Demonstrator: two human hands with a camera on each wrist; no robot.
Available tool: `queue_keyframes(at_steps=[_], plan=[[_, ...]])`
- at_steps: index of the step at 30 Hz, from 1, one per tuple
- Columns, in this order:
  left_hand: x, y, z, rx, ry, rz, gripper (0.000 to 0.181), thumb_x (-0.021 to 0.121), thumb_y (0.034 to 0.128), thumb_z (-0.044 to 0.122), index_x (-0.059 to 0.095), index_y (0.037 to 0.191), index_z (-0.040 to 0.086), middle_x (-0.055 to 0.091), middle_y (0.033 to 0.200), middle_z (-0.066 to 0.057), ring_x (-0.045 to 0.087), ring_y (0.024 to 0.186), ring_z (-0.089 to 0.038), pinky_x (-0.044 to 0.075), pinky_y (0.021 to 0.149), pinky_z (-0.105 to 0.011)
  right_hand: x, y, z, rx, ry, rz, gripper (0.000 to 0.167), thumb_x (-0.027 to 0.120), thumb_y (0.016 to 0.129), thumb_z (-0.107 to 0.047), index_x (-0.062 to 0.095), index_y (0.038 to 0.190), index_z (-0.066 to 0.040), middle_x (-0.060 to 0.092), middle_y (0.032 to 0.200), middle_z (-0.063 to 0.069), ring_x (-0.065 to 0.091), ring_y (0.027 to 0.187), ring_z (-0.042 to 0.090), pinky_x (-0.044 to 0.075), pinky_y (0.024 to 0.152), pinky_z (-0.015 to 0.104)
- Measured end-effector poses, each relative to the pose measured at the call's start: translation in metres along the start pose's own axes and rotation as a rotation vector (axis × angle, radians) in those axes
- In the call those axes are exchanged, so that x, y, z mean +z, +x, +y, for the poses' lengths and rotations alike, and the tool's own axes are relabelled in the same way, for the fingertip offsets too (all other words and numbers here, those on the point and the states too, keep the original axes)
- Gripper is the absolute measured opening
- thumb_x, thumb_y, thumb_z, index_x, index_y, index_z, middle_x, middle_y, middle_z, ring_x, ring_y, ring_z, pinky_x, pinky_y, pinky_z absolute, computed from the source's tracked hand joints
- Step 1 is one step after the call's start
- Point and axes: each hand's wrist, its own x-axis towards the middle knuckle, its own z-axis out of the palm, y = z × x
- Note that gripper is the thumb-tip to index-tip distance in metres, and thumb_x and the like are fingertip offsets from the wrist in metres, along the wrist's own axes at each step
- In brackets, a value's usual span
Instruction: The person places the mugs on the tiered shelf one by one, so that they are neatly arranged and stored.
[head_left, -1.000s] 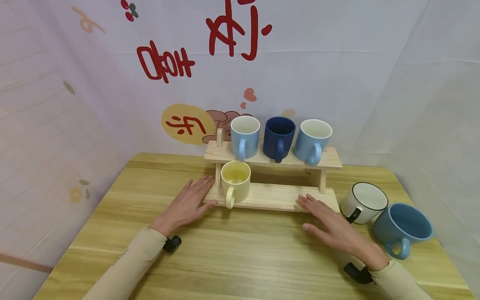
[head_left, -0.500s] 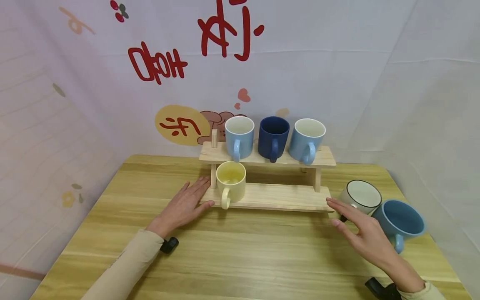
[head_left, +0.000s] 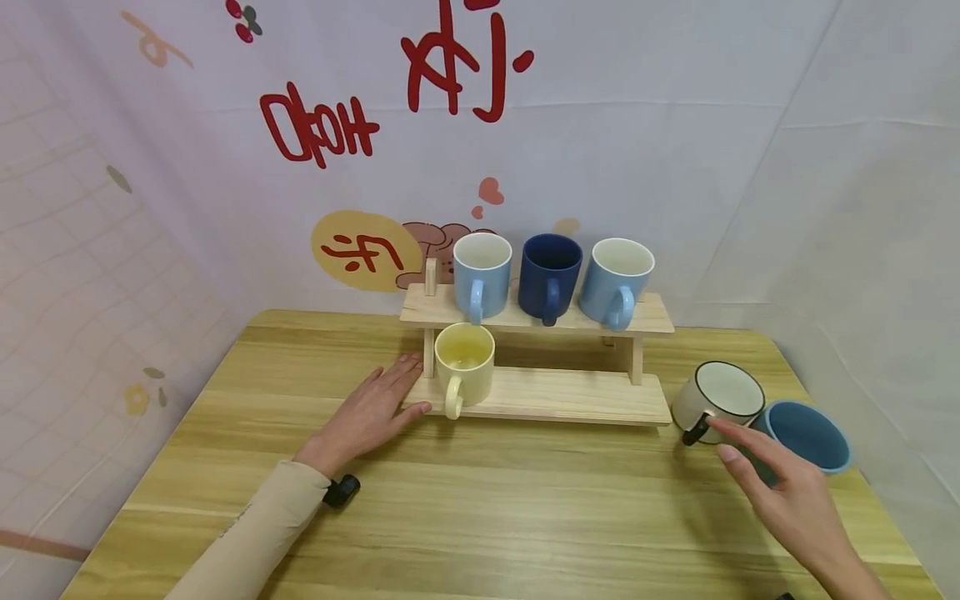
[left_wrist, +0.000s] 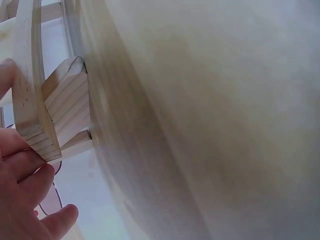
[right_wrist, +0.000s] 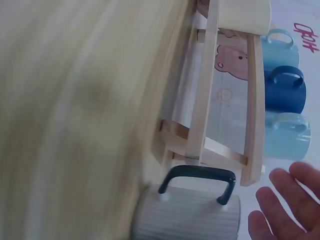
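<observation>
A pale printed backdrop hangs behind a wood-grain table, where a 2-tier wooden rack stands toward the far edge. A person's left hand lies with fingers extended against the rack's left end, touching its lower board without gripping any mug. The right hand, much the nearer to the mug at the rack's other end, reaches in with fingers loosely extended and thumb parted from them, gripping nothing. It partly hides a wide blue cup. Between that cup and the rack, a white mug stands on the table, its long axis upright, forward and to the left of the right palm. Above, 2 light-blue mugs flank a dark-blue mug; 1 yellow mug occupies the lower board's left end. The smallest detail, the white mug's black handle, juts toward the person and slightly left, right at the index fingertip; whether they touch cannot be told.
</observation>
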Motion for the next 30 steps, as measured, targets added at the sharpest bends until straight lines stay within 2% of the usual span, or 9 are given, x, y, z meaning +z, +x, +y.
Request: queue_keyframes(at_steps=[2, 7, 15, 18, 24, 30], plan=[[-0.001, 0.000, 0.001, -0.003, -0.003, -0.006, 0.076, 0.057, 0.1042, 0.050, 0.043, 0.154, -0.006, 0.038, 0.163, -0.019, 0.035, 0.151, -0.036, 0.031, 0.119, -0.062, 0.000, -0.005, 0.003, 0.074, -0.001, -0.003, 0.037, 0.069, 0.101, -0.010, 0.070, 0.137, -0.020, 0.065, 0.134, -0.021, 0.050, 0.119, -0.019, 0.037, 0.088, -0.001], [-0.003, 0.001, 0.002, -0.009, -0.021, -0.023, 0.076, 0.058, 0.1040, 0.049, 0.042, 0.154, -0.006, 0.038, 0.162, -0.021, 0.035, 0.151, -0.036, 0.032, 0.119, -0.060, 0.004, -0.015, 0.011, 0.207, 0.065, -0.012, 0.033, 0.062, 0.106, -0.016, 0.067, 0.139, -0.012, 0.061, 0.127, -0.033, 0.052, 0.111, -0.022, 0.043, 0.084, 0.000], [-0.005, 0.001, 0.004, -0.015, -0.030, -0.034, 0.076, 0.059, 0.1042, 0.048, 0.041, 0.154, -0.007, 0.037, 0.162, -0.022, 0.035, 0.150, -0.036, 0.034, 0.119, -0.058, 0.021, -0.023, 0.018, 0.289, 0.150, -0.039, 0.038, 0.056, 0.109, -0.019, 0.060, 0.144, -0.003, 0.060, 0.130, -0.030, 0.051, 0.114, -0.021, 0.043, 0.085, 0.001], [-0.006, 0.000, 0.004, -0.011, -0.029, -0.030, 0.076, 0.059, 0.1040, 0.047, 0.041, 0.154, -0.007, 0.037, 0.162, -0.022, 0.036, 0.150, -0.036, 0.034, 0.119, -0.058, 0.027, -0.022, 0.019, 0.348, 0.176, -0.056, 0.044, 0.053, 0.110, -0.025, 0.055, 0.147, 0.000, 0.058, 0.131, -0.030, 0.048, 0.114, -0.022, 0.042, 0.085, 0.001], [-0.006, 0.000, 0.004, -0.006, -0.030, -0.025, 0.076, 0.060, 0.1040, 0.046, 0.041, 0.154, -0.008, 0.037, 0.162, -0.023, 0.036, 0.150, -0.037, 0.035, 0.119, -0.057, 0.035, -0.016, 0.024, 0.500, 0.236, -0.097, 0.059, 0.051, 0.110, -0.038, 0.045, 0.154, 0.000, 0.054, 0.134, -0.025, 0.043, 0.114, -0.022, 0.039, 0.084, 0.001], [-0.006, 0.000, 0.004, -0.005, -0.038, -0.030, 0.076, 0.060, 0.1039, 0.046, 0.041, 0.154, -0.008, 0.036, 0.162, -0.024, 0.036, 0.150, -0.038, 0.034, 0.119, -0.057, 0.044, -0.006, 0.033, 0.620, 0.325, -0.057, 0.068, 0.050, 0.109, -0.045, 0.043, 0.154, 0.005, 0.055, 0.117, -0.033, 0.046, 0.106, -0.023, 0.040, 0.083, 0.002]])
